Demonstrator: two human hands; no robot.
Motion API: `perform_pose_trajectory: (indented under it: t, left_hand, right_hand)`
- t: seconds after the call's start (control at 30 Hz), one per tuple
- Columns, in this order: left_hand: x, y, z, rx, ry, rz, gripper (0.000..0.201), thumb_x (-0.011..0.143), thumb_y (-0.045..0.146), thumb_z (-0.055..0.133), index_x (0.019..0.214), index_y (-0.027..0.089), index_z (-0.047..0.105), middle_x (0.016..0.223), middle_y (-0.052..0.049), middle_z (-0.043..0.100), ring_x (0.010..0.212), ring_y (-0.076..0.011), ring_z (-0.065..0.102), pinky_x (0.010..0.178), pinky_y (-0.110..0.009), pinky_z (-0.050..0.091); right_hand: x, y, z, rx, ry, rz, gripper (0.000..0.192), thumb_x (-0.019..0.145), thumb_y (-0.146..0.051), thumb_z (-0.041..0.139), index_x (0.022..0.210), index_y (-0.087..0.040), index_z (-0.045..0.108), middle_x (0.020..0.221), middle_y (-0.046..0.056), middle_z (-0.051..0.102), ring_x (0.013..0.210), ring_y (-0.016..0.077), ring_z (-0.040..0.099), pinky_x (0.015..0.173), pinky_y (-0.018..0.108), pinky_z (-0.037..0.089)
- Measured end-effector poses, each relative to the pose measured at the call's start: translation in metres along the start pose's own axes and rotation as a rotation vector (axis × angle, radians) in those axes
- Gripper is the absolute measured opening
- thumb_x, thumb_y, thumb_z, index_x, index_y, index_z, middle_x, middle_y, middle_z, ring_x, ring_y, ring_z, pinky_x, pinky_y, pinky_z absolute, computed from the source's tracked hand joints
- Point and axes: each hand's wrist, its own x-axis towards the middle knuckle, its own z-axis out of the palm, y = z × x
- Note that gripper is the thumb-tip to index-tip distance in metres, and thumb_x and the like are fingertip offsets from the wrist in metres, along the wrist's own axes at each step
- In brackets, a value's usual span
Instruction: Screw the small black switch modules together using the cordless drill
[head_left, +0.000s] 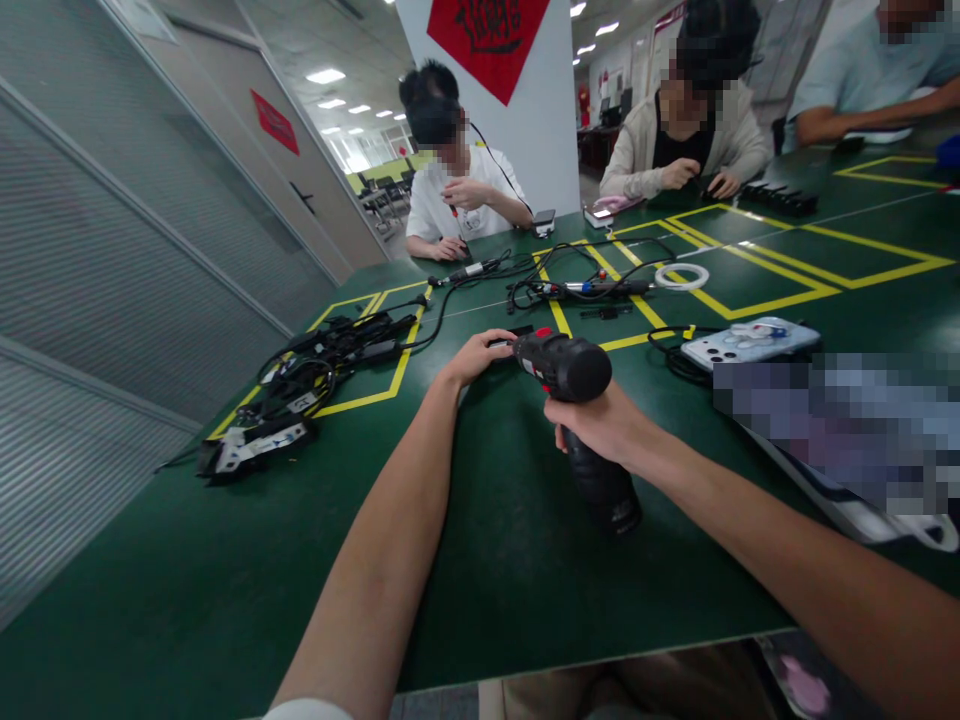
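You are gripping the handle of the black cordless drill [574,400] with your right hand [600,425], its nose pointing left toward your left hand [476,355], whose fingers are pinching a small dark part [501,343] just at the drill's tip.

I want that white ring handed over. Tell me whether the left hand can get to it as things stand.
Probably not without leaning in. The left hand is at the nose of the black cordless drill, and the white ring lies farther across the green table, beyond tangled black cables.
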Motion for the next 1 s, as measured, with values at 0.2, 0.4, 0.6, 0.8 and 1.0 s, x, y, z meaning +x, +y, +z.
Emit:
perform_pose_trajectory:
  t: [0.2,0.4,0.6,0.8,1.0]
  left_hand:
    - [0.001,-0.004,-0.001,-0.026,0.0,0.014,0.042,0.069,0.039,0.068,0.107,0.02,0.07,0.117,-0.005,0.068,0.111,-0.0239,0.058,0.103,-0.037,0.041]
    - [0.0,0.001,0.002,-0.034,0.031,0.0,0.043,0.068,0.039,0.069,0.105,0.018,0.071,0.115,-0.006,0.069,0.109,-0.0244,0.059,0.101,-0.037,0.041]
    - [-0.006,0.009,0.004,0.072,0.05,0.003,0.041,0.071,0.046,0.069,0.103,0.021,0.072,0.119,-0.005,0.067,0.111,-0.0246,0.058,0.102,-0.036,0.04]
    - [-0.007,0.009,0.005,0.203,0.09,0.081,0.038,0.074,0.044,0.068,0.105,0.023,0.072,0.123,-0.006,0.063,0.12,-0.0244,0.053,0.109,-0.039,0.037]
    - [-0.009,0.009,0.01,0.243,0.157,0.129,0.038,0.075,0.04,0.068,0.108,0.022,0.072,0.132,-0.01,0.055,0.129,-0.0252,0.048,0.113,-0.042,0.033]
  right_hand:
    - [0.002,0.002,0.0,0.038,-0.022,-0.032,0.017,0.069,-0.018,0.059,0.084,-0.02,0.053,0.047,-0.004,0.053,0.043,0.0161,0.056,0.044,0.025,0.042]
    - [-0.003,-0.004,-0.008,-0.132,-0.022,-0.142,0.041,0.071,-0.021,0.064,0.112,-0.019,0.055,0.068,0.001,0.064,0.053,0.0178,0.061,0.051,0.028,0.044]
    - [-0.011,0.001,-0.005,-0.639,0.114,-0.179,0.072,0.072,-0.025,0.07,0.138,-0.021,0.041,0.087,0.008,0.069,0.075,0.0249,0.066,0.065,0.032,0.043]
    - [-0.012,0.015,0.005,-1.067,-0.001,-0.041,0.087,0.078,-0.031,0.065,0.152,-0.021,0.019,0.108,0.016,0.064,0.09,0.0318,0.066,0.07,0.037,0.044]
    - [-0.013,0.017,0.009,-1.053,-0.134,0.025,0.102,0.072,-0.032,0.071,0.154,-0.018,0.012,0.12,0.02,0.056,0.098,0.0331,0.064,0.073,0.036,0.044]
